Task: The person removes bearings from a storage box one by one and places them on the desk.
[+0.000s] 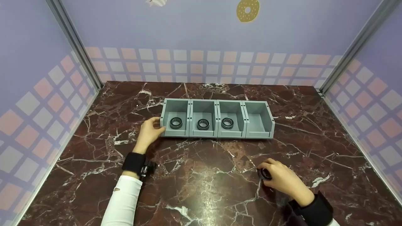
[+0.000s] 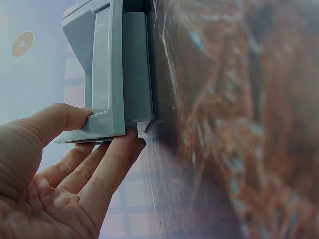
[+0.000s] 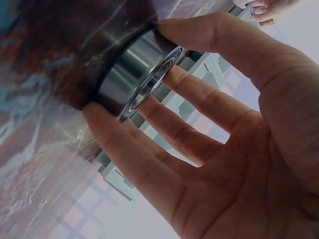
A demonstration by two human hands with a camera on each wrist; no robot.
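Four joined grey bins would be one row; its leftmost bin (image 1: 176, 108) has the left hand (image 1: 150, 131) at its outer side, thumb on the front corner and fingers along the wall. In the left wrist view the thumb and fingers pinch that bin's side wall (image 2: 102, 122). Between thumb and fingers of the right hand (image 1: 284, 179) a ball bearing (image 3: 134, 74) is held by its outer rim, low over the tabletop in front of the bins. One bearing lies in each of the three left bins: a left one (image 1: 176, 123), a second (image 1: 203, 124) and a third (image 1: 227, 123).
The rightmost bin (image 1: 258, 121) shows a bare floor. Under everything lies a dark red marbled tabletop (image 1: 201, 175). Walls with a checked pattern (image 1: 196, 62) stand at the back and both sides, with metal posts (image 1: 75, 44) in the corners.
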